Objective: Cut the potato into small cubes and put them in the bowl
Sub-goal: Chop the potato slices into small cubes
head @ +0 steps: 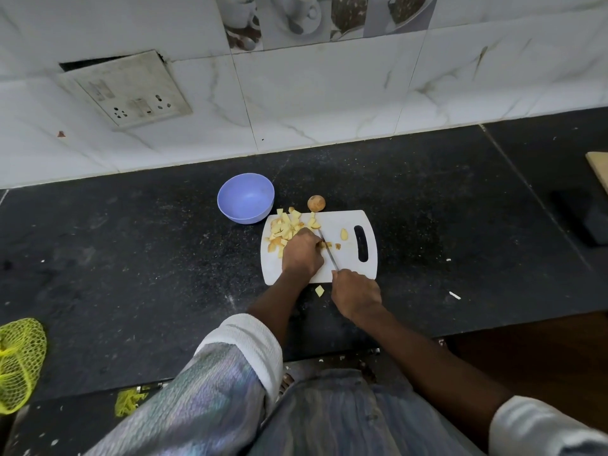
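White board: left hand curled over potato piece, mostly hidden. Right hand fingers wrapped the knife handle; blade ran away, leaning left. Bowl beyond.

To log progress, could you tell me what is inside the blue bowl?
The blue bowl shows only its bare inside; the potato cubes lie heaped on the cutting board. Nothing covers the bowl.

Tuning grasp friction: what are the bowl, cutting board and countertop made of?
Bowl: likely plastic, matte lilac, uniform colour. Cutting board: probably plastic, smooth white, with a moulded handle slot. Countertop: looks like polished black stone, possibly granite, judging by its fine speckles and seam lines.
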